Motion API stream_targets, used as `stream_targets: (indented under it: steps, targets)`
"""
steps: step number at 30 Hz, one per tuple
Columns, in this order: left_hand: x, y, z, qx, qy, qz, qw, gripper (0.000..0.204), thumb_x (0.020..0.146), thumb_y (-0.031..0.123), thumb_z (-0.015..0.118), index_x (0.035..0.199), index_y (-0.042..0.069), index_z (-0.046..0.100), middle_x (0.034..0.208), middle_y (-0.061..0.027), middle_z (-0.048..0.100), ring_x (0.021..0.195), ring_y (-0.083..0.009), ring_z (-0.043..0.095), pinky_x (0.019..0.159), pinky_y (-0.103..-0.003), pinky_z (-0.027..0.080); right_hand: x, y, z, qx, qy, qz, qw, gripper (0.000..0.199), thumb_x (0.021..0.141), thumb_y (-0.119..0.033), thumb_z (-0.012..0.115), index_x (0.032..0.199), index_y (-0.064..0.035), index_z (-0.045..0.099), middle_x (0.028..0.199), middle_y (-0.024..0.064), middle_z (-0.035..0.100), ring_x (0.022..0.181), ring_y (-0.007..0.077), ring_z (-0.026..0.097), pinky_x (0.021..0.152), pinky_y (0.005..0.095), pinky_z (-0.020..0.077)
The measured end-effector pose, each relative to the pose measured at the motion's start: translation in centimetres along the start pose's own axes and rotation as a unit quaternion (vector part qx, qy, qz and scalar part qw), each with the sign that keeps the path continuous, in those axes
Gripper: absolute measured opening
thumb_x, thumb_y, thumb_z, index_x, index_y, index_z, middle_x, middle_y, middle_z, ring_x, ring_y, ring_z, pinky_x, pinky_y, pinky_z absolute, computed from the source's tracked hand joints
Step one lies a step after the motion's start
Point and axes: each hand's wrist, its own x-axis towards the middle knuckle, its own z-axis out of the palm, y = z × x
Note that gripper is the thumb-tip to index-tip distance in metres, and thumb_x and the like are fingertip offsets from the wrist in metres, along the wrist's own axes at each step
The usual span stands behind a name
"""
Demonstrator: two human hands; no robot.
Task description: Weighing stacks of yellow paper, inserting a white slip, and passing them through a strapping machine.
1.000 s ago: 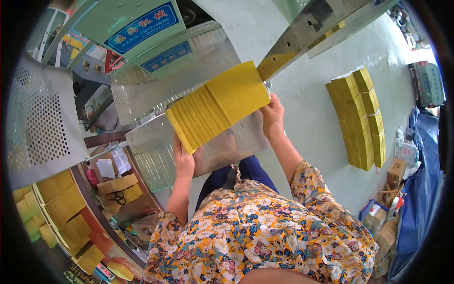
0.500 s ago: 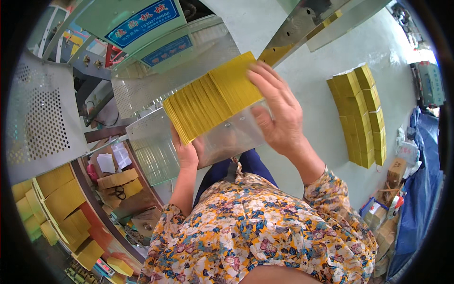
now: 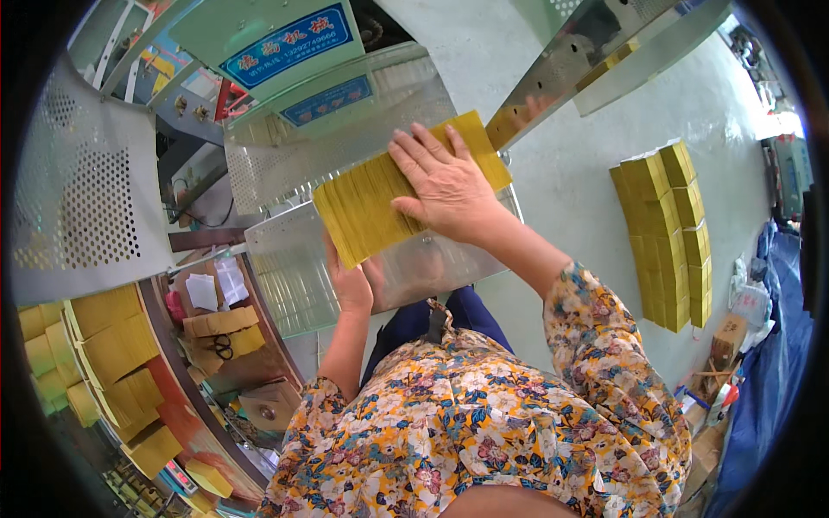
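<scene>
We have a thick stack of yellow paper sheets point(image 3: 406, 194) lying slantwise on the shiny metal tray point(image 3: 302, 276) of a machine, and both our hands are on it. The right hand point(image 3: 445, 186) lies flat on top with the fingers spread and pointing toward the far end, pressing down so the loose sheets stay together rather than fan out. The left hand point(image 3: 350, 281) comes up at the near end of the stack, its fingers curled against the edge (the fingertips are hidden behind the paper, so we cannot tell how far they wrap). Held this way, one hand on top and one at the end, the bundle seems squared between palm and tray.

A slanted metal rail point(image 3: 553, 78) meets the far corner of the stack, and a perforated metal guard point(image 3: 78, 190) stands to the left. More yellow stacks point(image 3: 669, 233) sit in a block on the pale floor at the right, well apart from us, and further yellow bundles point(image 3: 112, 345) fill the counter at lower left.
</scene>
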Motion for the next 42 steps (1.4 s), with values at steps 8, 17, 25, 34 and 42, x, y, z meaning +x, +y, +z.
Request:
stream_targets:
  steps: [8,17,25,34,42]
  targets:
    - [-0.5,0.1,0.2,0.007,-0.020,-0.028,0.999,0.039,0.099,0.013,0.046,0.136,0.001,0.048,0.131,-0.0091,0.056,0.119,-0.0191,0.053,0.101,-0.032,0.041,-2.2,0.3,0.6,0.033,0.034,0.004,0.999,0.063,0.088,-0.041,0.061,0.139,-0.0064,0.046,0.150,0.0086,0.039,0.142,0.0264,0.029,0.116,0.0515,0.0191]
    - [0.5,-0.9,-0.9,-0.022,-0.002,-0.022,1.000,0.039,0.098,0.013,0.048,0.134,-0.001,0.049,0.130,-0.0082,0.056,0.119,-0.0175,0.053,0.101,-0.031,0.041,-13.4,7.0,3.0,0.406,0.224,0.261,0.847,0.034,0.085,0.001,0.061,0.119,-0.0026,0.058,0.115,0.0085,0.065,0.114,0.0195,0.060,0.094,0.0332,0.0466]
    - [0.9,-0.8,-2.0,-0.019,-0.024,-0.027,0.999,0.042,0.101,0.029,0.044,0.134,0.001,0.049,0.132,-0.0076,0.055,0.124,-0.0182,0.050,0.106,-0.035,0.037,-9.5,6.4,5.8,0.515,0.104,0.281,0.803,0.041,0.084,-0.005,0.068,0.123,-0.0037,0.059,0.107,0.0066,0.065,0.097,0.0158,0.063,0.088,0.0304,0.0491]
    - [-1.6,6.6,-2.7,0.065,0.037,-0.233,0.970,0.060,0.103,0.053,0.031,0.131,0.004,0.053,0.124,-0.0082,0.060,0.113,-0.0169,0.058,0.095,-0.033,0.046,-7.4,5.5,2.2,0.312,-0.042,0.291,0.903,0.037,0.085,-0.033,0.069,0.104,-0.0021,0.067,0.080,0.0118,0.066,0.070,0.0231,0.062,0.066,0.0345,0.0493]
    - [-2.0,5.3,-4.0,0.115,0.007,-0.218,0.969,0.061,0.101,0.057,0.034,0.124,0.006,0.059,0.108,-0.0016,0.064,0.089,-0.0097,0.058,0.075,-0.026,0.046,-9.1,7.2,5.8,0.536,0.014,0.327,0.778,0.030,0.097,-0.028,0.057,0.108,-0.0018,0.067,0.077,0.0010,0.062,0.066,0.0081,0.054,0.059,0.0249,0.0445]
